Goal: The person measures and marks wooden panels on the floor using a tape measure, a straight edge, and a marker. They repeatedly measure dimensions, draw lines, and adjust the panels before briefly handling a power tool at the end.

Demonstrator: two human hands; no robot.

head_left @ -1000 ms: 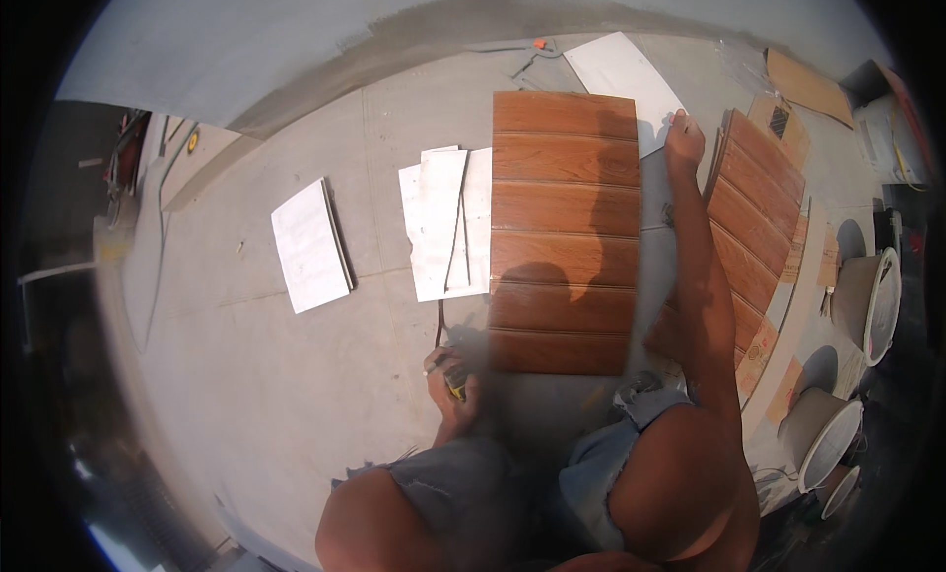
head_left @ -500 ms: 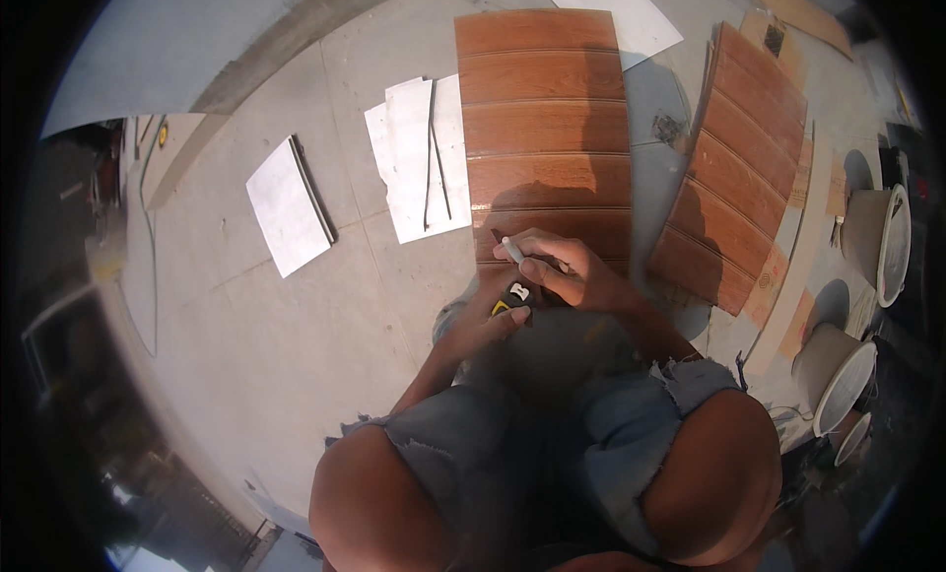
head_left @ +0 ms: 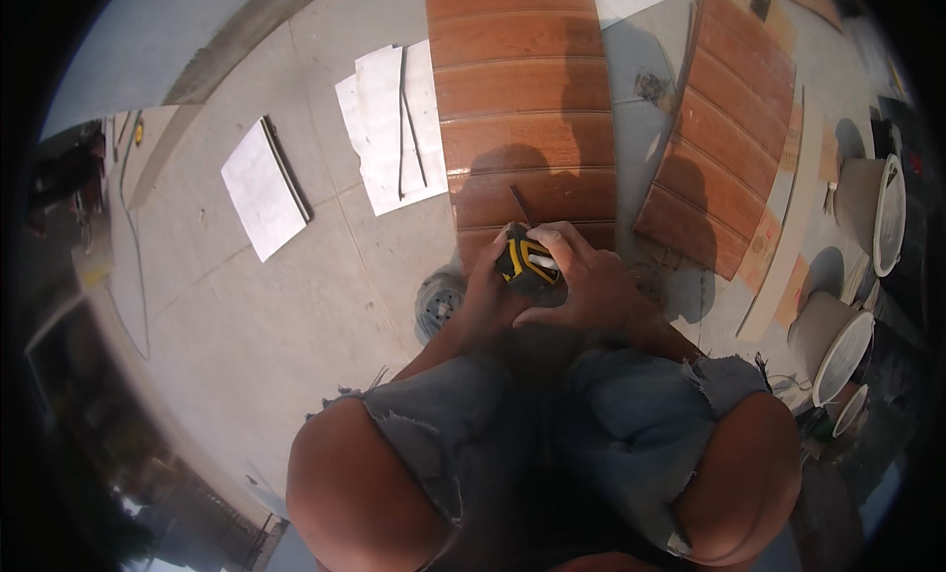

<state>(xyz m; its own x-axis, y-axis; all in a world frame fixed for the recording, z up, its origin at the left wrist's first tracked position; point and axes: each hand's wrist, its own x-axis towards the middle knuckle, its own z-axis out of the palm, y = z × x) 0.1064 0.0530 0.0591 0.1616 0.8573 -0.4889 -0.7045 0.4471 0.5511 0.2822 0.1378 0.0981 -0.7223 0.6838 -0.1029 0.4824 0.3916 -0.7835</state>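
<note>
Between my hands, over the near end of a reddish-brown wood-grain panel (head_left: pixel 522 89), is a black and yellow tape measure (head_left: pixel 517 265). My left hand (head_left: pixel 486 294) is wrapped round its left side. My right hand (head_left: pixel 596 288) is closed over its right side, fingers bent across the top. A small white piece shows by the right fingers; I cannot tell whether it is a stick they hold or part of the case. A thin dark strip (head_left: pixel 520 204) sticks out past my fingertips over the panel.
White sheets (head_left: pixel 379 129) with thin dark strips on them and a stack of white boards (head_left: pixel 264 190) lie at left. A second brown panel (head_left: pixel 724 129) lies at right on cardboard, beside a long pale strip (head_left: pixel 778 237). Buckets (head_left: pixel 872 215) stand at far right. A grey round object (head_left: pixel 439 304) is by my left wrist.
My right hand has come down onto the tape measure, and both hands now hold it. The white stick in my right fingers no longer shows clearly. The view has shifted, so the panels appear higher.
</note>
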